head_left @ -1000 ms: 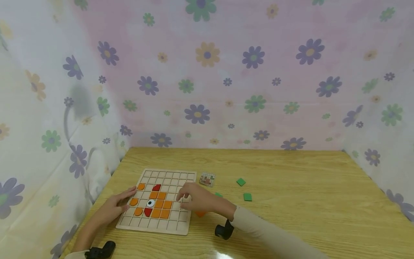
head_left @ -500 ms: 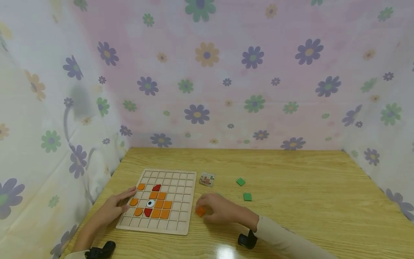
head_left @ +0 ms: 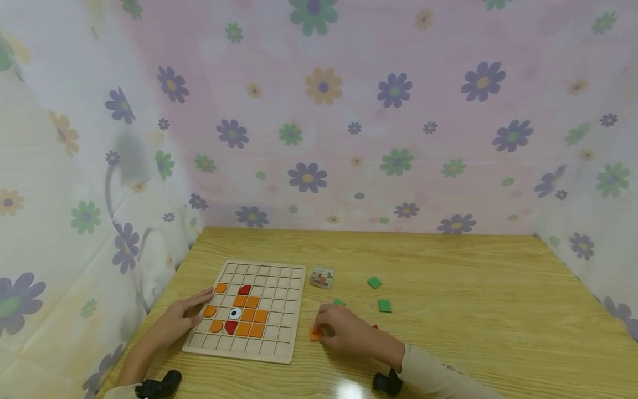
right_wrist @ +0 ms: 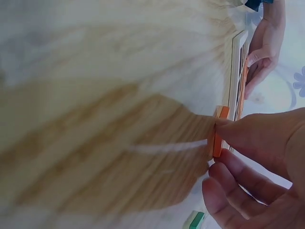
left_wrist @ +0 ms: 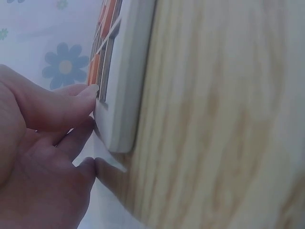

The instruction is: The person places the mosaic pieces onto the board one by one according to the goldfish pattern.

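My left hand [head_left: 174, 321] rests against the left edge of the wooden grid board [head_left: 279, 349], its thumb tip on the rim and its fingers along the side. On the board are several orange squares [head_left: 247, 315], orange round pieces [head_left: 210, 311], red quarter-round pieces [head_left: 244, 290] and a white eye piece [head_left: 235, 313]. Right of the board, my right hand [head_left: 346, 332] pinches an orange square tile [head_left: 315, 333] between thumb and fingertips, low over the table. In the right wrist view the orange tile [right_wrist: 218, 145] stands edge-on, partly covered by the thumb.
A small pattern card [head_left: 322, 278] lies beside the board's upper right corner. Two green tiles [head_left: 385, 306] lie farther right, and another green piece [head_left: 339, 302] is just behind my right hand. A red piece [head_left: 375, 327] shows partly behind the right wrist.
My right hand has left the right part of the board and moved right to the orange tile, which it now pinches. The left hand stays at the board's edge.
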The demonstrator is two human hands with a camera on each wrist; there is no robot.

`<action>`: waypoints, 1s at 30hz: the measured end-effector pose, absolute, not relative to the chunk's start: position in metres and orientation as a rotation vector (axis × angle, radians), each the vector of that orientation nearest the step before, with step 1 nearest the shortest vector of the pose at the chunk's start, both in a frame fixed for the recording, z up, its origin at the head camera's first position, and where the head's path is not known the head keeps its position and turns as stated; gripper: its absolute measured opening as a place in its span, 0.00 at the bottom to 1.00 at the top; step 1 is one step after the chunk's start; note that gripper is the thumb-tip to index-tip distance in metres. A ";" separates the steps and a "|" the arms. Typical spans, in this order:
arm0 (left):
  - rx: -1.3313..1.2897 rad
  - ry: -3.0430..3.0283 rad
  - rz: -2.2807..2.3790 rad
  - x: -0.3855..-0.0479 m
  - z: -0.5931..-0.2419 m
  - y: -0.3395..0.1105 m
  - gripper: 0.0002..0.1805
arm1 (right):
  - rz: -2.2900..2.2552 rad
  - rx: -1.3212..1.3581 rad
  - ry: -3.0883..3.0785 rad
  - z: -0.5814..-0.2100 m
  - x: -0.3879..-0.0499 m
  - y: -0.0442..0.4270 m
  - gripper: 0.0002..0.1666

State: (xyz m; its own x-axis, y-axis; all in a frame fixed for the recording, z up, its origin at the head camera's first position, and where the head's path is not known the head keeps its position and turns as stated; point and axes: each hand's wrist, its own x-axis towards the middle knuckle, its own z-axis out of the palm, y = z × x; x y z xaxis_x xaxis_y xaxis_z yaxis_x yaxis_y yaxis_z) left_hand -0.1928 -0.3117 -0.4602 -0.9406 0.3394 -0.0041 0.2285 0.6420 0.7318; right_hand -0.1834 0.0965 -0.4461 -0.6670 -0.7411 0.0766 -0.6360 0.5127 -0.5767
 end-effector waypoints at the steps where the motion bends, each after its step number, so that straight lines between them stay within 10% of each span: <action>1: 0.483 2.721 1.178 -0.193 -0.460 -0.312 0.29 | -0.883 -1.184 2.568 -0.446 -0.183 0.096 0.08; 30: 0.462 2.736 1.199 -0.192 -0.460 -0.309 0.29 | -1.041 -1.226 2.592 -0.443 -0.192 0.078 0.13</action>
State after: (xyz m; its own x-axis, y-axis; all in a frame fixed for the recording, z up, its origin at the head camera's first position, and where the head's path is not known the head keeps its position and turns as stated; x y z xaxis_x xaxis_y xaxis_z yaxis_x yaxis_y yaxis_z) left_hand -0.1918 -0.3088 -0.4596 -0.9465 0.3225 0.0134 0.2285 0.6401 0.7336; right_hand -0.1923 0.0784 -0.4428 -0.6735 -0.7126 0.1962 -0.6503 0.4451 -0.6156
